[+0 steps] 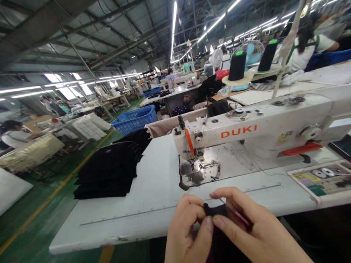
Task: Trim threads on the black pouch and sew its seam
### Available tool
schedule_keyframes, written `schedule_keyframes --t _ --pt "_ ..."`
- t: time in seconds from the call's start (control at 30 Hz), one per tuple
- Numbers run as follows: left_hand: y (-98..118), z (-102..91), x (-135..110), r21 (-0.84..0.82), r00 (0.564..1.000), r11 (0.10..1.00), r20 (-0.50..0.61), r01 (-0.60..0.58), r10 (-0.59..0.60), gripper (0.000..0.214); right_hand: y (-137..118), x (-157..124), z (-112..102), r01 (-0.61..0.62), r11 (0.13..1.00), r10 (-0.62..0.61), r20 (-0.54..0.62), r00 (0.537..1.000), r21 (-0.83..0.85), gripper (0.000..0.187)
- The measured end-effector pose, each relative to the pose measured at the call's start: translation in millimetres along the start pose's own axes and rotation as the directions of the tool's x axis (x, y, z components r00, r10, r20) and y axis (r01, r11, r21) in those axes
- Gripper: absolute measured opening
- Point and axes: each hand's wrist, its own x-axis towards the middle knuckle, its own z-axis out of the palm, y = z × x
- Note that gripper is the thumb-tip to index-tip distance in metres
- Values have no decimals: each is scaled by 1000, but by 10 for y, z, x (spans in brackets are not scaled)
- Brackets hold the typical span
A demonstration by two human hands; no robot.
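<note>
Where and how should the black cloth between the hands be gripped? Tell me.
Pinch the black cloth at both ends of its visible strip, left hand from the left, right hand from the right. That seems best: it shows as a short, narrow strip running crosswise between the hands.

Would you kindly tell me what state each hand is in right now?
Left hand: closed, pinching the black fabric piece.
Right hand: closed, pinching the same fabric, with a slim pink object, partly hidden, in its grip.
</note>
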Motion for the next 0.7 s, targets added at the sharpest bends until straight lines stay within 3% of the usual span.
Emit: schedule_keyframes --t 0.13,0.27,0.5,0.6,0.7 --pt "71 -65 28 147 994 985 73 -89 79 17 -24 28 -20 94 993 -87 94 992 -67 19" --pt "147 -141 79 160 983 986 185 -39 9 18 -40 42 -54 123 985 -115 65 991 -121 20" --pt "112 -147 80 -87 971 978 162 191 -176 28 -73 38 -128 10 999 -10 -2 1000 -45 21" --pt "99 -134 64 -81 973 975 120 209 -198 29 -119 -69 -142 24 1000 -23 -22 999 21 29" --pt "107 -109 58 -75 982 982 89 171 -164 28 -150 -143 -118 -16 999 14 46 999 40 35"
